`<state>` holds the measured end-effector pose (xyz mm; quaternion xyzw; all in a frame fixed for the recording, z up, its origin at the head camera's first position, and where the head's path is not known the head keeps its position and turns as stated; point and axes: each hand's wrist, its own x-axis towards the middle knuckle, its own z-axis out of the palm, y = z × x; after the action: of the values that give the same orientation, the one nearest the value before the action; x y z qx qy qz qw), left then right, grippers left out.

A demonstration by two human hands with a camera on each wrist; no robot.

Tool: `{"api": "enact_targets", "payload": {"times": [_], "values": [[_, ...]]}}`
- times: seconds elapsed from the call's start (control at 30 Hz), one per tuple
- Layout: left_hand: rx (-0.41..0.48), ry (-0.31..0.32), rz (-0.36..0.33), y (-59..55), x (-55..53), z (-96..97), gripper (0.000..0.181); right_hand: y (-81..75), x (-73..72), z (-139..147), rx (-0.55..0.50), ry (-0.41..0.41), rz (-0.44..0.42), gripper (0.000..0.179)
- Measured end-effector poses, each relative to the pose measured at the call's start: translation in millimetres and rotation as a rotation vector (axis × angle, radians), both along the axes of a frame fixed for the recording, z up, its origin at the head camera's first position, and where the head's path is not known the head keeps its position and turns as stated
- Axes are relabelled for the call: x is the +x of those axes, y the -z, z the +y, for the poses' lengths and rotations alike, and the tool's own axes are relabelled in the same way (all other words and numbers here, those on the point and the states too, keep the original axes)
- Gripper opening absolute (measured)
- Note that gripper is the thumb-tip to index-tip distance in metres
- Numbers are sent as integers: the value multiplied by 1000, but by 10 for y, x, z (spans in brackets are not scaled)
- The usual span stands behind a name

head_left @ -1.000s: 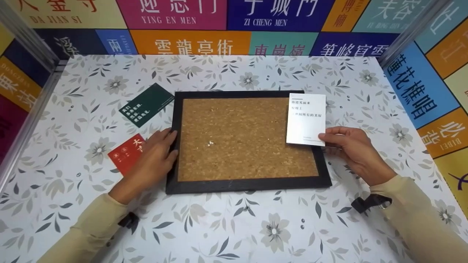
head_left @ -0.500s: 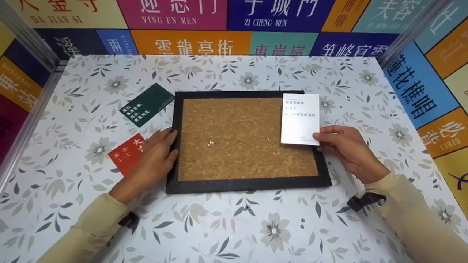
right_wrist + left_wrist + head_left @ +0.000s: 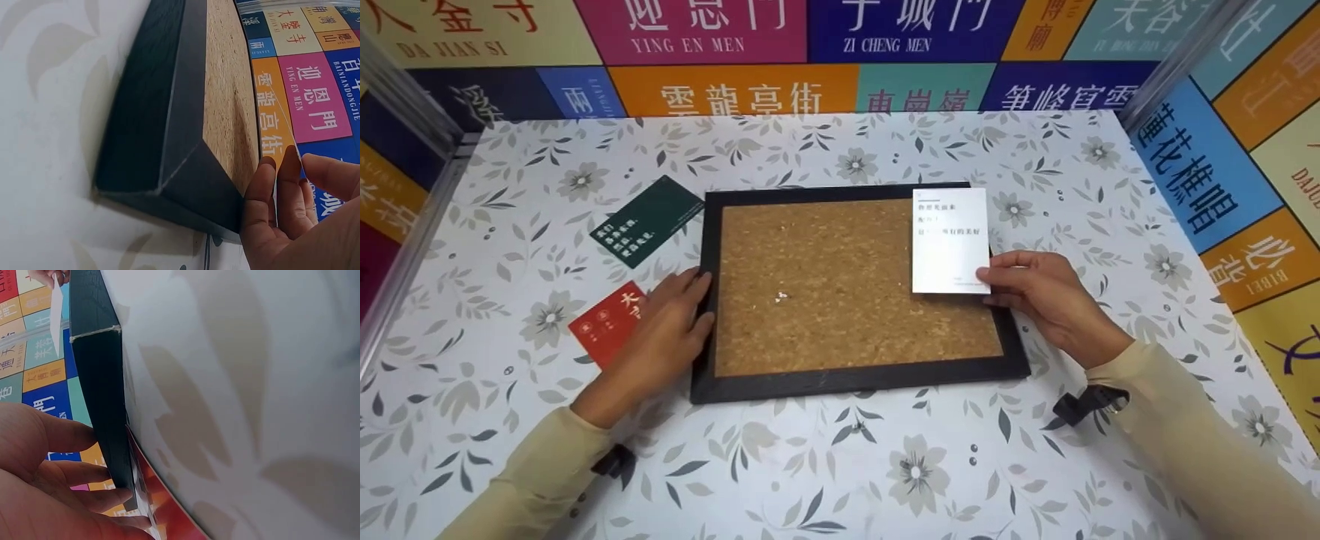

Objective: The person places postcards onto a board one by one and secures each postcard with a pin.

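Note:
A corkboard point(image 3: 825, 300) in a black frame lies flat in the middle of the head view. Between thumb and fingers, my right hand point(image 3: 1050, 300) pinches a white card point(image 3: 950, 255) with printed lines by its lower right corner. That card overlaps the board's right part; in the right wrist view it appears as a thin edge beside the fingertips, above the cork point(image 3: 228, 101). My left hand point(image 3: 660, 326) rests its fingertips against the frame's left side point(image 3: 101, 399), fingers extended. Part of a red card point(image 3: 604, 322) is hidden under this hand.
A dark green card point(image 3: 649, 221) with white writing lies left of the board's upper corner. The tablecloth point(image 3: 915, 472) has a leaf and flower print. Colourful panels with lettering point(image 3: 735, 90) stand along the back and sides.
My right hand has moved left with the white card, which now sits farther in over the cork. My left hand stays at the frame; the head view has shifted slightly.

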<state>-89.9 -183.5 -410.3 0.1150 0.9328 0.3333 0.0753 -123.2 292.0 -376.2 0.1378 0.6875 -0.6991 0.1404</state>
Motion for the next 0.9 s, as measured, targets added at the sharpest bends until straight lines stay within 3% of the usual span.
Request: {"api": "enact_targets", "payload": {"times": [0.2,0.53,0.63,0.87,0.9], "values": [[-20,-5,-57,-80,24,9,64,-8,-21,-72,-7,-10,-12,11],[-16,-4,-40,-73,12,15,62,-1,-35,-168,9,-20,-17,10],[-9,-3,-31,-55,10,5,62,4,-37,-202,4,-23,-18,11],[11,8,46,193,-67,-71,63,33,-36,-272,15,-51,-10,12],[9,9,37,149,-53,-60,63,35,-35,-282,17,-56,-10,13]]}}
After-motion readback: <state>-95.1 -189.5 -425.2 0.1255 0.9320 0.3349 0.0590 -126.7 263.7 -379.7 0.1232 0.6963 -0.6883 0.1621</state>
